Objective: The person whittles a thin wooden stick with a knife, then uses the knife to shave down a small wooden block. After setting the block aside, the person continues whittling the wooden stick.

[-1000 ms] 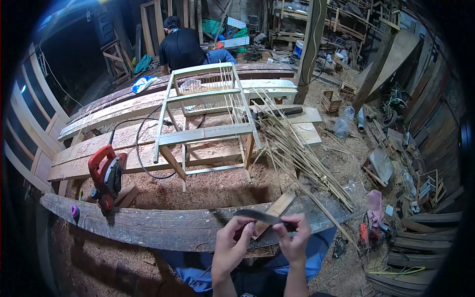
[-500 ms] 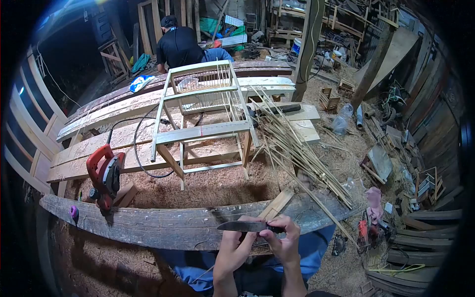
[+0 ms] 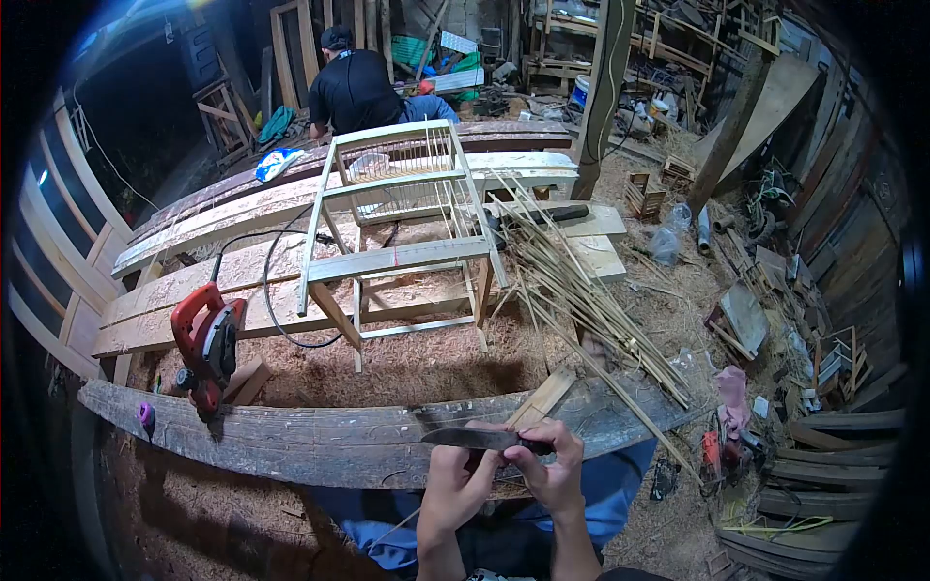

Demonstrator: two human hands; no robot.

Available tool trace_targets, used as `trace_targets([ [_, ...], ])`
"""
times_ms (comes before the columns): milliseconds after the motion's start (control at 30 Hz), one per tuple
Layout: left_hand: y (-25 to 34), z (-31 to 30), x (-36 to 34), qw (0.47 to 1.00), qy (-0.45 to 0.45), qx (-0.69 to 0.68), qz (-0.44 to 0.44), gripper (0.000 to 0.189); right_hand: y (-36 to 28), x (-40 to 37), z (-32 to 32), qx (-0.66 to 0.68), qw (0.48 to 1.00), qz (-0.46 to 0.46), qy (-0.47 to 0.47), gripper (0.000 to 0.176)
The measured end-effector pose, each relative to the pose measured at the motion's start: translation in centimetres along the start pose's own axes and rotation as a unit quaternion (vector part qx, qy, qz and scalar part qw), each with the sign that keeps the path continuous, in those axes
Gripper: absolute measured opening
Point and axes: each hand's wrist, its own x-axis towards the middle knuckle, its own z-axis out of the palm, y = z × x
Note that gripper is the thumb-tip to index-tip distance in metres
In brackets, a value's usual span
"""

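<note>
My right hand (image 3: 552, 465) is closed round the dark handle of a knife (image 3: 465, 439). Its broad dark blade points left and passes over the fingers of my left hand (image 3: 453, 484). A thin stick (image 3: 399, 528) runs from under my left wrist down towards my lap, in line with the closed fingers of that hand; its upper end is hidden. Both hands are close together over the near edge of a weathered plank (image 3: 320, 441). Just beyond them a short pale wood piece (image 3: 544, 397) lies on the plank.
A slatted wooden frame (image 3: 397, 259) stands on shavings-covered boards. To its right lies a pile of thin sticks (image 3: 591, 300), some reaching over the plank. A red power planer (image 3: 205, 339) with a cable rests at left. Another person (image 3: 354, 92) is bent down at the back.
The knife and both hands have shifted slightly left, with the blade tip a little higher. The other things keep their places.
</note>
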Motion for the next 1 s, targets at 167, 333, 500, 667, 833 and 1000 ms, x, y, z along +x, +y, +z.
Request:
trace_targets([
  [167,0.1,0.2,0.2,0.999,0.013,-0.028,0.036,0.017,0.2,0.3,0.0,-0.051,0.996,-0.067,0.016,0.036],
  [333,0.6,-0.5,-0.2,0.999,-0.031,0.019,0.020,0.022,0.2,0.2,-0.6,-0.049,0.994,-0.097,0.003,0.039],
  [500,1.1,-0.2,-0.5,0.999,-0.015,-0.010,0.027,0.020,-0.1,0.6,-0.7,-0.063,0.990,-0.126,0.013,0.041],
  [667,0.9,-0.4,-0.7,0.997,-0.018,-0.057,-0.038,0.021,0.2,0.5,-0.8,-0.093,0.986,-0.134,0.013,0.039],
  [833,1.0,-0.3,-0.5,1.000,-0.007,-0.028,-0.012,0.018,0.5,0.6,-0.8,-0.127,0.983,-0.134,0.017,0.037],
  [1000,-0.1,-0.6,-0.7,0.998,0.030,-0.047,-0.031,0.013,1.2,0.7,-1.3,-0.152,0.978,-0.143,0.031,0.036],
])
